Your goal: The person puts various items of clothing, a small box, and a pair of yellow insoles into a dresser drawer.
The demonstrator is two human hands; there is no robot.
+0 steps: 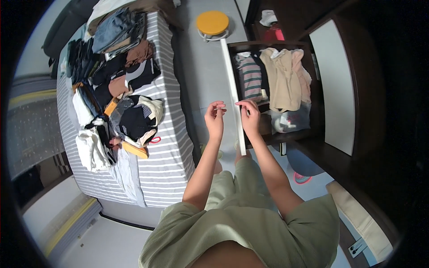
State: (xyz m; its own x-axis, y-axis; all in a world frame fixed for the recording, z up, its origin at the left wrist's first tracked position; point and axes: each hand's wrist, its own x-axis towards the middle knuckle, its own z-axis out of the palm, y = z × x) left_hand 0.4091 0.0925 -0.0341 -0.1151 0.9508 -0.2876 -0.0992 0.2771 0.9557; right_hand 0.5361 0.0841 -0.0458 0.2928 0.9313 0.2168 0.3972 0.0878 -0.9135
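A drawer with a pale front edge [234,85] stands pulled out on the right. My right hand [250,118] is at that edge, its bent fingertips resting on the drawer front. Just left of it, over the floor, my left hand [215,120] holds nothing, with its fingers loosely curled and apart. Inside the drawer lie a striped garment [251,78], a beige garment [281,80] and a pink garment [301,78]. A clear plastic bag [291,119] with something pale in it sits at the drawer's near end.
To the left is a bed with a grey-striped sheet [172,172], bearing jeans [114,33], dark clothes [134,123] and white clothes [91,149]. A yellow stool [212,23] stands beyond the drawer. A white panel [331,85] rises right of the drawer.
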